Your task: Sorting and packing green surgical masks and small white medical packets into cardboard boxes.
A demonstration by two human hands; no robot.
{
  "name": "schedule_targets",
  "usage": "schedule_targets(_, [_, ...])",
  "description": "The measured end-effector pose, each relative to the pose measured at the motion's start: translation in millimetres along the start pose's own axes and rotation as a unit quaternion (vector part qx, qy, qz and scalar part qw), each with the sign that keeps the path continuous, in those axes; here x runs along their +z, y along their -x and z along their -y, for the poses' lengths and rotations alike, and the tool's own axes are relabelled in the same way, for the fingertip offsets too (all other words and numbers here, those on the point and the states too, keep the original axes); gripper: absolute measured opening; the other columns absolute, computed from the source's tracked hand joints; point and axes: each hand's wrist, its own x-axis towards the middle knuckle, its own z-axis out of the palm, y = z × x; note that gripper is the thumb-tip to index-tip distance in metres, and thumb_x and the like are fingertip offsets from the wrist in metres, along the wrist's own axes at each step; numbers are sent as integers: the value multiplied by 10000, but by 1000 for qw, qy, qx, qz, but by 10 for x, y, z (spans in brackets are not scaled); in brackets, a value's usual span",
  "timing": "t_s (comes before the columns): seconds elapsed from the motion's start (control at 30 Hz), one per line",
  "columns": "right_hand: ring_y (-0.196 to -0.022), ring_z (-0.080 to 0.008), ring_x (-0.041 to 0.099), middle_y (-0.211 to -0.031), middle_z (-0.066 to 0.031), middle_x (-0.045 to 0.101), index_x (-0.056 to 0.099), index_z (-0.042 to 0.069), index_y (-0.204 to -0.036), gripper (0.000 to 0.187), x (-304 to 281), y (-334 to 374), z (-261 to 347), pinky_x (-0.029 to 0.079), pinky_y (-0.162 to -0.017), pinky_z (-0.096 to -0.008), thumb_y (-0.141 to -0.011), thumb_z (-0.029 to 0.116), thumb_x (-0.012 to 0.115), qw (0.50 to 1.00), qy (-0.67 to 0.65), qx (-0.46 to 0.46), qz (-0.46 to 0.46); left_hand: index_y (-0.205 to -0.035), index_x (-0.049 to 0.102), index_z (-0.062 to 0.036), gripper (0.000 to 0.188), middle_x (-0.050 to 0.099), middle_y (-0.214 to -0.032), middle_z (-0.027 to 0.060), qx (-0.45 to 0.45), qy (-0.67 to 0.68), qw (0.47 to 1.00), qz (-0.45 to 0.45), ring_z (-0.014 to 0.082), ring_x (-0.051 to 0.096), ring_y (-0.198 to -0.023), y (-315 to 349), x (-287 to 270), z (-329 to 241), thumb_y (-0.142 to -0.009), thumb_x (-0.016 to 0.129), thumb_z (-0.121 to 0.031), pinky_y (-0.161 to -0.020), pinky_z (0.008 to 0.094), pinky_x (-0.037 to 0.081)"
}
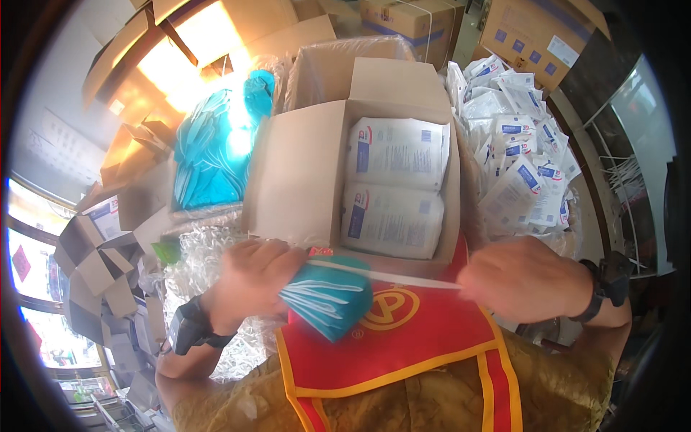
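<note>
My left hand (260, 272) is closed around a thick teal folded cloth bundle (338, 299) with white edges fanned out at its near side. Across the top of the bundle runs a white elastic band (407, 276), pulled taut to the right. My right hand (515, 279), slightly blurred, grips the band's far end with fingers closed. Both hands are over the red apron with yellow trim (392, 353). Just beyond them, an open cardboard box (295, 173) holds white printed packets (392, 219) in two side-by-side stacks.
Teal folded cloths (212, 158) fill a plastic-lined box at the left. Below them lies a heap of white bands (209, 252). Loose white packets (529, 144) are piled in a container at the right. Cardboard boxes (536, 36) stand behind, and opened cartons (93, 252) crowd the far left.
</note>
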Motion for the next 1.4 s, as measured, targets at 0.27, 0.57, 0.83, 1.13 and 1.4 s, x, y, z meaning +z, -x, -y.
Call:
schedule_targets(0.27, [-627, -275, 593, -683, -76, 534, 516, 66, -801, 195, -96, 344, 177, 458, -518, -372, -840, 174, 674, 996, -41, 80, -10, -878, 592, -85, 337, 571, -689, 54, -34, -44, 998, -21, 260, 584, -533, 251, -6, 253, -631, 717, -278, -498, 353, 469])
schedule_targets(0.57, [-648, -272, 589, -696, -88, 522, 538, 66, -808, 146, -166, 448, 309, 451, -539, -378, -826, 126, 670, 993, -65, 97, 4, -894, 600, -87, 308, 527, -670, 68, -44, -63, 996, -50, 271, 560, -526, 359, -5, 366, -638, 690, -233, -483, 352, 437])
schedule_targets(0.83, [-658, -256, 570, -749, -107, 570, 581, 11, -908, 121, 207, -286, -135, 443, -604, -355, -926, 128, 560, 935, -344, 89, 10, -968, 624, -48, 383, 553, -700, 38, 110, 8, 994, 7, 207, 601, -546, -231, 120, -256, -656, 687, -261, -499, 335, 495])
schedule_targets(1.13, [-717, -258, 601, -778, -104, 609, 618, 18, -987, 154, 209, -535, -153, 466, -672, -327, -954, 154, 553, 958, -284, 9, 44, -980, 630, -34, 385, 521, -690, 32, 137, -31, 990, 2, 191, 592, -529, -289, 41, -287, -638, 672, -206, -483, 316, 488])
schedule_targets(1.4, [-664, -74, 582, -772, -50, 685, 700, 10, -1015, 231, 199, -529, -311, 459, -622, -245, -914, 213, 651, 924, -355, 90, 111, -969, 631, -30, 390, 516, -692, 38, 122, -33, 992, 14, 196, 576, -517, -322, -4, -248, -617, 647, -199, -466, 322, 464])
